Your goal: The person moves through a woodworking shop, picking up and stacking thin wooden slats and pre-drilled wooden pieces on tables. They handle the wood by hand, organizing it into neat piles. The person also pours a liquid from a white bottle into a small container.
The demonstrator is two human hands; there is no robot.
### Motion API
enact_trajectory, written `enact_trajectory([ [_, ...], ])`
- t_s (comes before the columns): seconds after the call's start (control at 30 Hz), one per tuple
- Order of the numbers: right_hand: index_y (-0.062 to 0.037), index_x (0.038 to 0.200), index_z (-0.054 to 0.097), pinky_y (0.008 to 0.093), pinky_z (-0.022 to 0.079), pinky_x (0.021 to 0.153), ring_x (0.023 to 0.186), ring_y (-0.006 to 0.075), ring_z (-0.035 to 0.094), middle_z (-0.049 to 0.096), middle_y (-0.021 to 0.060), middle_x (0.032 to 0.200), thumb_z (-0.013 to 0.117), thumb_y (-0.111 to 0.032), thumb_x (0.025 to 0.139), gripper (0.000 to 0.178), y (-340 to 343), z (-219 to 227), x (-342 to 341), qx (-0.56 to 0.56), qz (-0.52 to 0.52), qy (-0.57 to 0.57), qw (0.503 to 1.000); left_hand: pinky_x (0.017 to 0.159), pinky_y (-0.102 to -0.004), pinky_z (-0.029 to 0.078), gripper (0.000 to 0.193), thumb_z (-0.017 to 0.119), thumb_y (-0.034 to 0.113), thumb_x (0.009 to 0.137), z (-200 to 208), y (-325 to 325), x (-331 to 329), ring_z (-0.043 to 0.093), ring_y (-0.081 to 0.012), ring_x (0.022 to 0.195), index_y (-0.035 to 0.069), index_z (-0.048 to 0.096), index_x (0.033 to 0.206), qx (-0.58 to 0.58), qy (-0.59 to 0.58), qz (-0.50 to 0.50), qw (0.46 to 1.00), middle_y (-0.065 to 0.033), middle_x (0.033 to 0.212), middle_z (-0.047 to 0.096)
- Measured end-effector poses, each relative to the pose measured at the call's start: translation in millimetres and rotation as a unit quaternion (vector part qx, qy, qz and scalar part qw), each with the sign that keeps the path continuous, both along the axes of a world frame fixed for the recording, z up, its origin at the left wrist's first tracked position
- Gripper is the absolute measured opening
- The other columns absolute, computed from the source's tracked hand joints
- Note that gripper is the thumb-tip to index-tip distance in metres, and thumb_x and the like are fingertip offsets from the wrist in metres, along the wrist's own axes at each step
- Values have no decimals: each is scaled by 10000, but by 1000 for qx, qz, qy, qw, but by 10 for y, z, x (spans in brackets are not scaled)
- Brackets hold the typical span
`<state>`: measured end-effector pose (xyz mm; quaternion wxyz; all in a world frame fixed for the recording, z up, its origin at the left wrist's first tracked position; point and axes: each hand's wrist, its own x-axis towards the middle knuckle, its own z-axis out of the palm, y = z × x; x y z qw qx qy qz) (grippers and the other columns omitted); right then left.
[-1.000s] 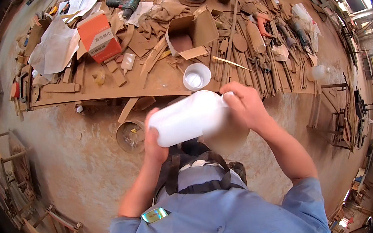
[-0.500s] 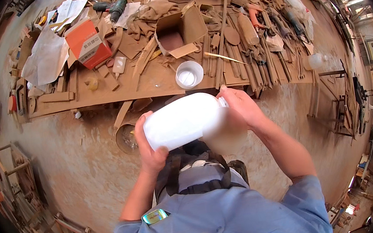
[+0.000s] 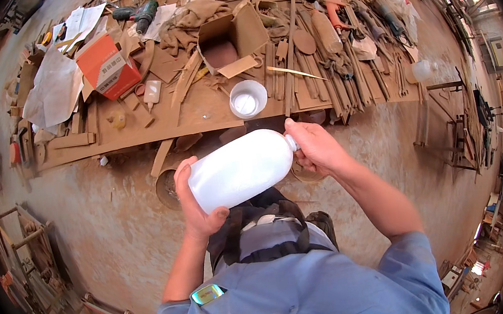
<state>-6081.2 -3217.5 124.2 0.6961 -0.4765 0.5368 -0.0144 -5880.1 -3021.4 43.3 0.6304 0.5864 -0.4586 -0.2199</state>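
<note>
A large white plastic bottle (image 3: 240, 169) lies tilted across the front of my body, its neck pointing right and slightly up. My left hand (image 3: 200, 206) is wrapped round the base end, with the thumb along the lower edge and the fingers at the far side. At the other end, my right hand (image 3: 318, 145) grips the neck, fingers curled around it. Those fingers hide most of the neck, so whether a cap is on it cannot be told. Just beyond the bottle, a white round tub (image 3: 248, 99) stands open on the workbench's near edge.
The dusty workbench (image 3: 154, 132) ahead carries an orange-and-white box (image 3: 107, 67), an open cardboard box (image 3: 232, 39), a drill (image 3: 146, 16), wood strips and several tools. Under its edge sits a round container (image 3: 166, 189). Wooden frames (image 3: 19, 232) stand at left, a metal stand (image 3: 458, 125) at right.
The bottle's neck end has shifted slightly left, and my right hand has moved with it. A blurred brownish patch below that hand is gone. The bench appears slightly farther left in view.
</note>
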Motion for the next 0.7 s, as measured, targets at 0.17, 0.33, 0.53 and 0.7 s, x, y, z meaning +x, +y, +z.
enact_trajectory([
  [0.17, -15, 940, 615, 337, 484, 576, 648, 228, 596, 610, 97, 751, 643, -261, 856, 261, 12, -6, 27, -511, 185, -104, 833, 942, -474, 457, 624, 503, 470, 907, -58, -68, 128, 543, -293, 1135, 45, 408, 1354, 192, 685, -130, 690, -137, 1241, 540],
  [0.33, -23, 1020, 614, 347, 501, 606, 683, 285, 624, 615, 141, 799, 677, -198, 805, 284, 84, 50, 79, -543, 157, -132, 814, 988, -450, 438, 729, 561, 531, 833, -172, -62, 101, 532, -313, 1172, 56, 415, 1367, 152, 651, -120, 734, -138, 1269, 542],
  [0.53, -14, 1124, 587, 316, 489, 714, 745, 250, 591, 610, 104, 871, 590, -146, 881, 277, 64, 43, 19, -163, 106, -68, 979, 1047, -427, 388, 848, 644, 542, 772, -145, -87, 183, 508, -295, 1215, 24, 387, 1393, 116, 447, -14, 887, -141, 1304, 514],
  [0.7, -2, 1142, 581, 336, 482, 785, 794, 261, 587, 597, 128, 886, 586, -159, 907, 283, 44, -10, 18, -461, 228, -183, 838, 1050, -424, 391, 863, 653, 548, 771, -247, -98, 345, 506, -295, 1220, 4, 392, 1387, 151, 536, -41, 830, -149, 1331, 508],
])
